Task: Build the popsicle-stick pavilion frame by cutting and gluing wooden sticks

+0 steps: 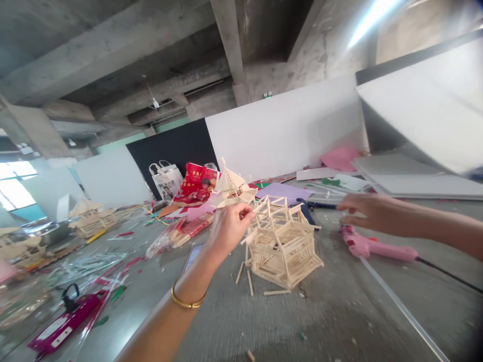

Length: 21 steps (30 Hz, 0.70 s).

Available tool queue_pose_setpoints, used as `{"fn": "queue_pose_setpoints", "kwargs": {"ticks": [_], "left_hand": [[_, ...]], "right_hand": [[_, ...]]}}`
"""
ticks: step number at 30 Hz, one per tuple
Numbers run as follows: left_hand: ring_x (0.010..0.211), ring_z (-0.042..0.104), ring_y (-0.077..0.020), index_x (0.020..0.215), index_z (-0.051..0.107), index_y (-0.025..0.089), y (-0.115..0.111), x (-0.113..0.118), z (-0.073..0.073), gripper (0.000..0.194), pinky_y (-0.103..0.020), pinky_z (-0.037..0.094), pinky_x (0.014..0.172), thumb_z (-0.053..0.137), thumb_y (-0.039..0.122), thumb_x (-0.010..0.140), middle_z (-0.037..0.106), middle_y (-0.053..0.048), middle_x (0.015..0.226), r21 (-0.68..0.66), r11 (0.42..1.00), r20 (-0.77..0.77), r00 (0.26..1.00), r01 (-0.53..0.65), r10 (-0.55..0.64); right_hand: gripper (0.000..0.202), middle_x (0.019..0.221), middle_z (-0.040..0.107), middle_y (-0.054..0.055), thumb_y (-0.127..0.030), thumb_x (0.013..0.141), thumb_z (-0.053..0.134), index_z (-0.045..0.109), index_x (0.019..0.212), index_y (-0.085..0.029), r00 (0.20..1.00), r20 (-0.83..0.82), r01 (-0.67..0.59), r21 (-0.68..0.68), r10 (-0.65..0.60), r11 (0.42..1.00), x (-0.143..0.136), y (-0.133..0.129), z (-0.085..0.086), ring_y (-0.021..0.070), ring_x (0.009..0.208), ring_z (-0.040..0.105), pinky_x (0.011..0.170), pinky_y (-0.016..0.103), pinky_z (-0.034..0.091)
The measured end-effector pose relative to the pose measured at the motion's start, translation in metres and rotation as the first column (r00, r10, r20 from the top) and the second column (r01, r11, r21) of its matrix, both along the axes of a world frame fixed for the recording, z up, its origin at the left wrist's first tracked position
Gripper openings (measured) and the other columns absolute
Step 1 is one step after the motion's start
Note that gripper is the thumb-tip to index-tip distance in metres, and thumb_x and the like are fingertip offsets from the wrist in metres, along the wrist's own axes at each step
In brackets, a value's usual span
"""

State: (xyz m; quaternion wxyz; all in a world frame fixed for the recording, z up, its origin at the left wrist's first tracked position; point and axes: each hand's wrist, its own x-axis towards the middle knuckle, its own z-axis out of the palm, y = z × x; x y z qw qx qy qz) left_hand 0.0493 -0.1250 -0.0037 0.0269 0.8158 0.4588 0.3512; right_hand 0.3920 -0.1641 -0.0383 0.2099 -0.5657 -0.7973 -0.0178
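Observation:
A many-sided house model of thin wooden sticks (285,251) stands on the grey surface. My left hand (231,227), with a gold bangle on its wrist, is at the model's upper left edge. Its thumb and forefinger are pinched together; what lies between them is hidden. To the right, my right hand (356,210) hovers just over the nozzle end of a pink glue gun (377,247), its fingers stretched out and apart. A clear glue stick (403,306) runs from the gun towards the front. Behind the left hand rises a pointed stick roof (230,181).
Loose short sticks (251,282) lie before the model. Dark blue pliers (307,211) rest behind it. Bagged sticks (184,231) and a phone (192,256) are left of it. A magenta power strip (68,322) lies front left. White boards (418,173) lie back right.

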Motion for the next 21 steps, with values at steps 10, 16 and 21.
{"fn": "queue_pose_setpoints", "kwargs": {"ticks": [10, 16, 21], "left_hand": [[0.059, 0.060, -0.0131, 0.074, 0.066, 0.020, -0.005, 0.003, -0.003, 0.015, -0.022, 0.042, 0.056, 0.054, 0.027, 0.077, 0.065, 0.001, 0.059, 0.051, 0.993, 0.002, 0.994, -0.110, 0.110], [0.058, 0.059, -0.0121, 0.072, 0.066, 0.020, -0.005, 0.003, -0.003, 0.013, -0.022, 0.041, 0.057, 0.053, 0.022, 0.076, 0.065, 0.001, 0.059, 0.069, 0.994, 0.015, 0.996, -0.090, 0.089], [0.058, 0.059, -0.0125, 0.070, 0.065, 0.020, -0.006, 0.004, -0.002, 0.012, -0.022, 0.039, 0.055, 0.053, 0.020, 0.074, 0.065, 0.001, 0.060, 0.076, 0.991, -0.004, 0.994, -0.111, 0.112]], "right_hand": [[0.035, 0.109, 0.058, 0.010, -0.029, 0.083, 0.046, 0.056, 0.113, -0.015, 0.918, 0.153, -0.392, 0.220, 0.365, 0.893, -0.108, 0.028, 0.048, 0.0216, 0.101, 0.053, 0.090, 0.037, 0.041], [0.050, 0.122, 0.050, 0.013, -0.021, 0.076, 0.048, 0.047, 0.125, -0.014, 0.893, 0.232, -0.433, 0.201, 0.387, 0.879, -0.121, 0.036, 0.048, 0.0242, 0.119, 0.041, 0.105, 0.044, 0.027], [0.044, 0.122, 0.050, 0.011, -0.021, 0.077, 0.049, 0.051, 0.120, -0.016, 0.883, 0.230, -0.450, 0.162, 0.410, 0.878, -0.128, 0.039, 0.052, 0.0249, 0.117, 0.041, 0.102, 0.044, 0.030]]}}
